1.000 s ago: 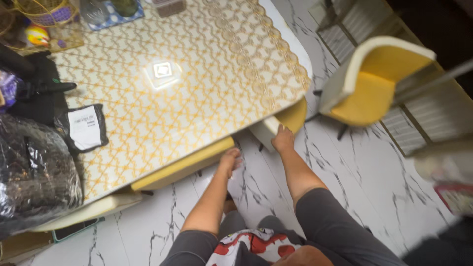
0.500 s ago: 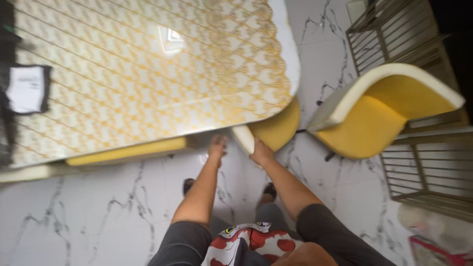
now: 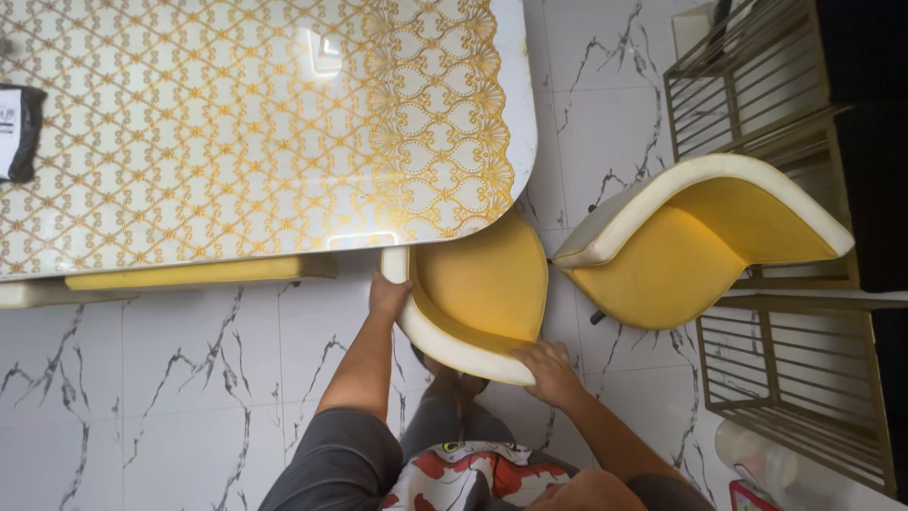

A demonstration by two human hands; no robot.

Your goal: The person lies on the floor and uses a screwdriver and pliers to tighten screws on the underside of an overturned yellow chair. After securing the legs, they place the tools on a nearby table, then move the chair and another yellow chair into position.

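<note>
Head view, chair in hand: a tub-shaped chair [image 3: 478,289] with a mustard-yellow seat and a cream-white curved back rim, its front tucked under the table edge.
Head view, look of the chair: the yellow padding is smooth and plain; the pale rim runs round the near side in a thick rounded band and rises as a short arm stub at the left.
Head view, left hand [image 3: 388,295]: grasping the left end of the cream rim, fingers wrapped over it just below the table edge.
Head view, right hand [image 3: 549,367]: laid on the lower right of the rim, fingers spread over the pale band and closed lightly on it.
Head view, table [image 3: 525,114]: glossy white top with a gold lattice pattern and a scalloped gold border, rounded corner above the chair.
Head view, second chair [image 3: 700,237]: same yellow and cream make, standing just beside the first on its right, turned at an angle, apart from the hands.
Head view, bench [image 3: 180,274]: a long yellow seat showing under the table's near edge, left of the left hand.
Head view, floor [image 3: 170,378]: white marble tiles with dark veins.
Head view, rack [image 3: 785,369]: a gold-coloured slatted metal frame at the right, behind the second chair.
Head view, dark packet [image 3: 19,132]: on the tabletop at the far left edge, well apart from both hands.
</note>
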